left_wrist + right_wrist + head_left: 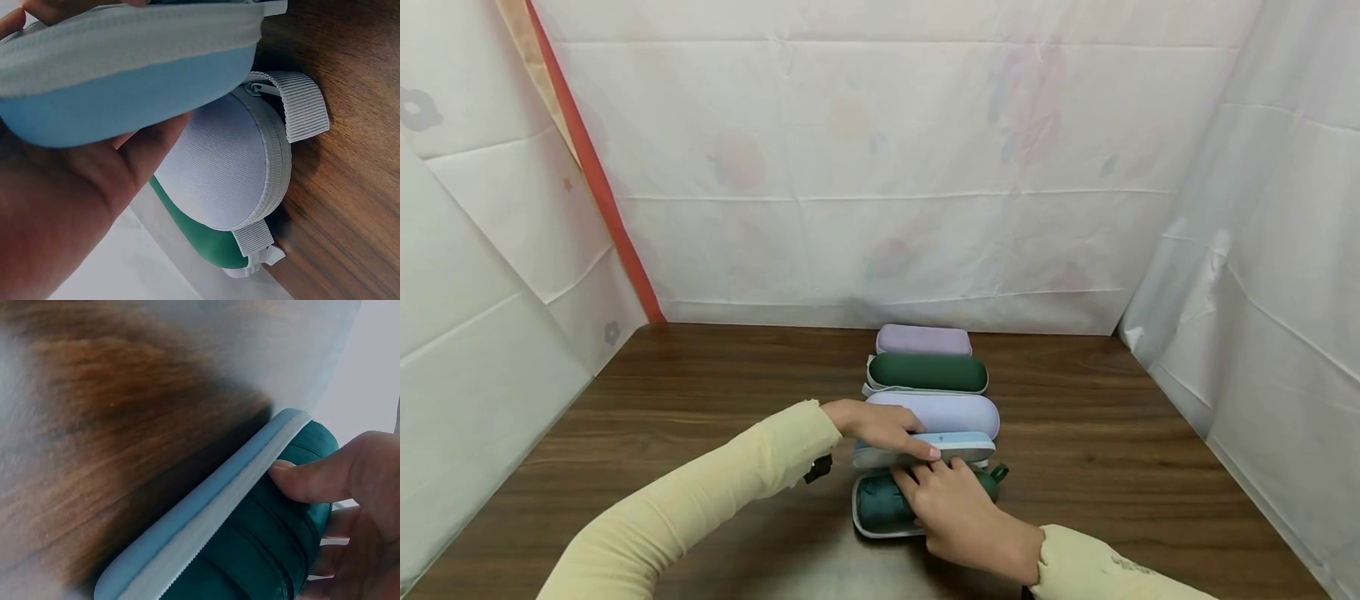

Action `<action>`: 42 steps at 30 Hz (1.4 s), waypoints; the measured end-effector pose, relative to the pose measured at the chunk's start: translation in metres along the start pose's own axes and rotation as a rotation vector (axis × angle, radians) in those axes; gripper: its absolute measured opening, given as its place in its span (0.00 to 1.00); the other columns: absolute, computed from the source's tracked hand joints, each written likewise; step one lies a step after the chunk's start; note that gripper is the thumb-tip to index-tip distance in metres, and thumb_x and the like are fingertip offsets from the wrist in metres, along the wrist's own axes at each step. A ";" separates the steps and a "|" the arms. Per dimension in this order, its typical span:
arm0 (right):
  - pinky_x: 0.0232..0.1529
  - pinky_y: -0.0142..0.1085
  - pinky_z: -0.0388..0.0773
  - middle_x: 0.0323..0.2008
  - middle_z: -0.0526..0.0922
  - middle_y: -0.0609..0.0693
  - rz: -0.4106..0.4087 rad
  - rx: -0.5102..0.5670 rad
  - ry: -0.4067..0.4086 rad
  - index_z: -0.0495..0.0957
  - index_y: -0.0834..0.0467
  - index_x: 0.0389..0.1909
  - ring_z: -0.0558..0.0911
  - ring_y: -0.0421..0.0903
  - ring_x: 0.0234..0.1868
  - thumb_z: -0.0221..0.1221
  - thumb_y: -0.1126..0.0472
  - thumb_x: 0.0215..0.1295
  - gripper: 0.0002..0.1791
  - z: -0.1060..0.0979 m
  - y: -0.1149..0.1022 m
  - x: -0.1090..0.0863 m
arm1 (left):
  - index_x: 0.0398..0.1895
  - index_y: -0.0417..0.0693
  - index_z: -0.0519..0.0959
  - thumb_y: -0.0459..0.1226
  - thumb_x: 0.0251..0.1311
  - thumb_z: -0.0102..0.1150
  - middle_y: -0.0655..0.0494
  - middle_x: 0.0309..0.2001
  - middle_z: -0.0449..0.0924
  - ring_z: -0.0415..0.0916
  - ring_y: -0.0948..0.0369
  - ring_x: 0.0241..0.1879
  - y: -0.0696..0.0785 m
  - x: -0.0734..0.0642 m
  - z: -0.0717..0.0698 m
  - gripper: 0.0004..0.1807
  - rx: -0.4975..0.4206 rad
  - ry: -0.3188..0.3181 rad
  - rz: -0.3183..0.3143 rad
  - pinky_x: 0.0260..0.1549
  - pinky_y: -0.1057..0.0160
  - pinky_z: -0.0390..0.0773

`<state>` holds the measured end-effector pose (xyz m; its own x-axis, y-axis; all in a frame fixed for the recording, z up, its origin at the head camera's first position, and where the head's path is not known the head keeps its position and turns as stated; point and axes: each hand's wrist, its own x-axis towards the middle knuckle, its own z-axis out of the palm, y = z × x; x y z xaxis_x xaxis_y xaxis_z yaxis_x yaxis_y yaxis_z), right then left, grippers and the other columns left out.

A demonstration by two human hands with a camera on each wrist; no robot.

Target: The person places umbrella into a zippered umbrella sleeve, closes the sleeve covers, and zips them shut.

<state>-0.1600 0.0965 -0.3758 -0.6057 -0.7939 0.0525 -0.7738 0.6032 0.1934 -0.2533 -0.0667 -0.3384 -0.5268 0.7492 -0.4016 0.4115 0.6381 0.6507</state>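
Note:
A light blue zip case (966, 440) lies unzipped at the near end of a row, its lid raised. My left hand (883, 429) holds that lid, with fingers behind its blue outer side (137, 112) and the thumb over the edge. In the case's lower half lies a dark green folded umbrella (880, 504) with a small strap loop (999, 472) sticking out at the right. My right hand (958, 512) grips the umbrella, thumb at the case's pale rim (206, 531) and fingers on the opposite side in the right wrist view.
Behind the lid, a lavender case (962, 412), a green case (928, 372) and a purple case (923, 340) lie closed in a row. They have pale zips and fabric tabs. White sheeting (880, 167) stands along the back and sides of the wooden table (1112, 467).

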 end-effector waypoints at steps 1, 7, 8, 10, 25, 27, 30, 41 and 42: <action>0.35 0.44 0.74 0.51 0.78 0.52 -0.001 -0.001 0.004 0.71 0.57 0.61 0.76 0.48 0.51 0.67 0.50 0.54 0.34 0.000 0.000 0.000 | 0.44 0.51 0.81 0.53 0.67 0.49 0.65 0.38 0.78 0.74 0.68 0.38 0.000 0.000 0.000 0.19 -0.001 -0.001 -0.002 0.41 0.67 0.72; 0.34 0.43 0.74 0.51 0.78 0.51 -0.002 -0.004 0.016 0.71 0.56 0.61 0.76 0.47 0.52 0.68 0.48 0.54 0.35 -0.002 -0.002 -0.002 | 0.45 0.51 0.81 0.53 0.67 0.48 0.65 0.38 0.78 0.75 0.67 0.39 -0.001 0.000 0.000 0.19 -0.006 -0.006 0.002 0.41 0.67 0.72; 0.34 0.42 0.73 0.50 0.78 0.51 -0.003 -0.004 0.014 0.71 0.57 0.62 0.76 0.47 0.52 0.68 0.48 0.54 0.35 -0.003 -0.002 -0.002 | 0.44 0.51 0.81 0.53 0.67 0.48 0.65 0.38 0.78 0.75 0.67 0.39 -0.002 0.000 0.000 0.19 -0.007 -0.005 0.004 0.41 0.67 0.72; 0.34 0.42 0.73 0.50 0.78 0.51 -0.002 -0.001 0.010 0.71 0.57 0.61 0.76 0.47 0.51 0.68 0.48 0.54 0.35 -0.004 -0.003 -0.002 | 0.43 0.52 0.81 0.54 0.67 0.48 0.65 0.37 0.78 0.75 0.67 0.38 -0.003 0.000 0.000 0.19 -0.009 -0.002 0.009 0.40 0.67 0.72; 0.35 0.42 0.74 0.51 0.78 0.53 -0.004 0.004 0.003 0.72 0.58 0.61 0.77 0.48 0.50 0.67 0.51 0.54 0.34 0.006 -0.001 0.000 | 0.44 0.52 0.81 0.53 0.67 0.48 0.65 0.38 0.78 0.74 0.68 0.38 -0.003 -0.001 0.000 0.18 -0.029 -0.011 0.017 0.41 0.67 0.71; 0.37 0.42 0.74 0.53 0.77 0.52 -0.019 0.015 0.023 0.71 0.58 0.62 0.76 0.48 0.52 0.67 0.50 0.54 0.34 0.007 0.001 -0.002 | 0.44 0.52 0.81 0.53 0.67 0.48 0.65 0.39 0.78 0.74 0.68 0.39 -0.003 -0.002 0.001 0.18 -0.033 -0.010 0.015 0.41 0.67 0.71; 0.43 0.44 0.75 0.55 0.76 0.52 -0.030 0.068 0.077 0.72 0.58 0.61 0.75 0.48 0.55 0.66 0.49 0.56 0.33 0.007 0.007 -0.009 | 0.45 0.52 0.81 0.53 0.67 0.48 0.66 0.39 0.78 0.73 0.69 0.39 -0.002 -0.001 0.001 0.19 -0.032 -0.008 0.012 0.42 0.67 0.71; 0.35 0.38 0.76 0.33 0.81 0.43 0.115 0.203 0.446 0.83 0.56 0.35 0.76 0.39 0.34 0.68 0.64 0.50 0.09 0.008 0.055 -0.065 | 0.52 0.48 0.78 0.55 0.65 0.50 0.63 0.43 0.77 0.72 0.69 0.42 0.000 -0.001 0.002 0.24 0.033 0.029 -0.010 0.43 0.66 0.71; 0.33 0.37 0.76 0.33 0.81 0.44 0.166 0.209 0.417 0.83 0.56 0.34 0.76 0.39 0.33 0.68 0.63 0.51 0.09 0.009 0.059 -0.068 | 0.53 0.48 0.78 0.55 0.65 0.50 0.64 0.45 0.77 0.72 0.69 0.43 0.000 -0.002 0.002 0.25 0.037 0.031 -0.015 0.44 0.66 0.71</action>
<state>-0.1658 0.1866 -0.3771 -0.6318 -0.6228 0.4614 -0.7193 0.6929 -0.0497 -0.2509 -0.0678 -0.3388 -0.5556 0.7339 -0.3906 0.4302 0.6558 0.6203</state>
